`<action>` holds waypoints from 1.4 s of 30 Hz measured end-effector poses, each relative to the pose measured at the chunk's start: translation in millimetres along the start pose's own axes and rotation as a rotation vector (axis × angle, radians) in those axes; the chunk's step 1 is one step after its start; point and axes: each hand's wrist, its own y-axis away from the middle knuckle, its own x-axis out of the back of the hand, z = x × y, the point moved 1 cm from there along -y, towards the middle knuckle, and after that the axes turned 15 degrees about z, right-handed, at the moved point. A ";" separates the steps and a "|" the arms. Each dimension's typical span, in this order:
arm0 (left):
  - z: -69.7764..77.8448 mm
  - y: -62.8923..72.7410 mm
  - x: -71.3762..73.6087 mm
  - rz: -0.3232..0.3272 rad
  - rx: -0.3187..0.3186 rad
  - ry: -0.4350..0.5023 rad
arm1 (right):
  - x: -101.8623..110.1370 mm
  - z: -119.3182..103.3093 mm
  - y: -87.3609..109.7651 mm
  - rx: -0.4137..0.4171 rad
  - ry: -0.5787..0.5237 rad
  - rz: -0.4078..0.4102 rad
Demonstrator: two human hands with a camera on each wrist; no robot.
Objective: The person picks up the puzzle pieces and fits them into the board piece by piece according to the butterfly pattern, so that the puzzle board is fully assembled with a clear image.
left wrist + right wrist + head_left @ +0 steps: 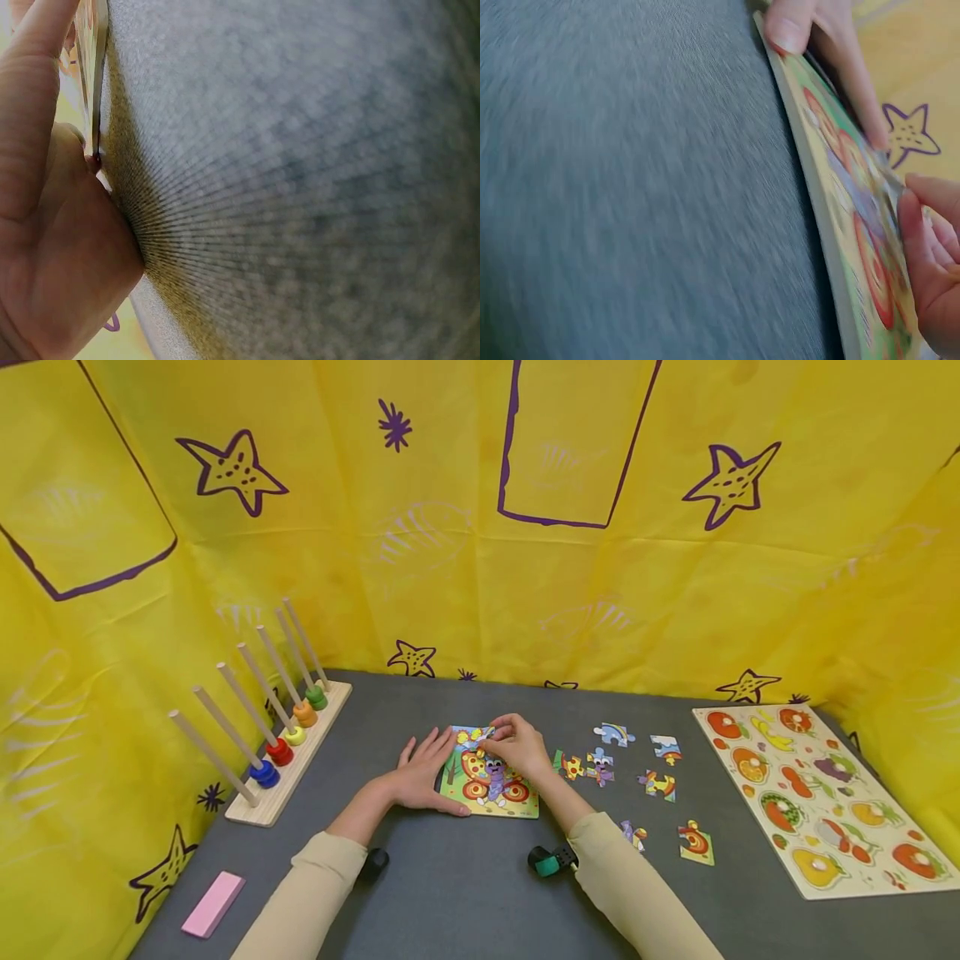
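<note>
A butterfly jigsaw puzzle board [512, 808] lies flat on the dark table. My left hand [418, 778] rests against its left side, fingers stretched along the edge and the thumb at the near left corner. Over the upper part of the board, my right hand [522, 748] pinches a thin puzzle piece [892, 184] between thumb and index finger. Most of that piece is hidden by the fingers. Loose jigsaw pieces lie right of the board, among them a rainbow piece [615, 734], a purple face piece [601, 767] and a red-and-orange wing piece [697, 843].
To the left stands a wooden peg stand [287, 781] with coloured rings on its upright pegs. A pink block [213, 905] lies at the near left. A fruit peg board [806, 877] covers the right side. A yellow patterned curtain [480, 585] hangs behind the table.
</note>
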 end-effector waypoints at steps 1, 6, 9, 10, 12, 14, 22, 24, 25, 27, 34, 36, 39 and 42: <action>0.0 0.3 0.0 -0.001 -0.003 0.000 | -3.4 0.0 0.9 0.005 0.002 -0.001; -0.4 1.2 -0.3 -0.008 -0.022 0.001 | -14.4 -1.3 3.7 0.059 0.009 0.009; -1.1 1.1 0.0 -0.008 -0.021 0.005 | -17.9 -2.0 3.3 0.100 0.029 0.016; -1.3 0.9 0.1 -0.007 -0.021 0.006 | -18.5 -2.4 3.1 0.115 0.040 0.017; -1.7 0.3 0.2 -0.008 -0.019 0.002 | -18.9 -3.4 2.7 0.143 0.072 0.012; -1.8 0.1 0.6 -0.013 -0.017 -0.002 | -18.8 -4.2 2.4 0.164 0.110 0.002; -1.6 0.0 1.5 -0.014 -0.018 -0.003 | -12.4 -3.0 0.7 0.283 0.202 -0.067; -1.5 0.0 1.7 -0.012 -0.020 -0.002 | -10.8 -2.1 0.7 0.320 0.212 -0.073; -1.5 0.0 1.8 -0.015 -0.015 -0.003 | -10.1 -1.8 0.8 0.338 0.217 -0.075; -1.5 0.1 1.8 -0.021 -0.009 -0.003 | -9.0 -1.7 1.1 0.369 0.224 -0.076; -2.9 0.1 1.8 -0.015 -0.018 0.012 | -7.0 -2.7 2.4 0.444 0.273 -0.099; -3.3 0.1 1.7 -0.010 -0.021 0.020 | -6.7 -3.7 2.7 0.447 0.289 -0.112; -3.7 0.2 1.8 -0.004 -0.027 0.030 | -6.0 -5.3 3.9 0.464 0.317 -0.128; -4.1 0.5 2.1 0.001 -0.025 0.044 | -5.1 -7.1 5.5 0.506 0.347 -0.134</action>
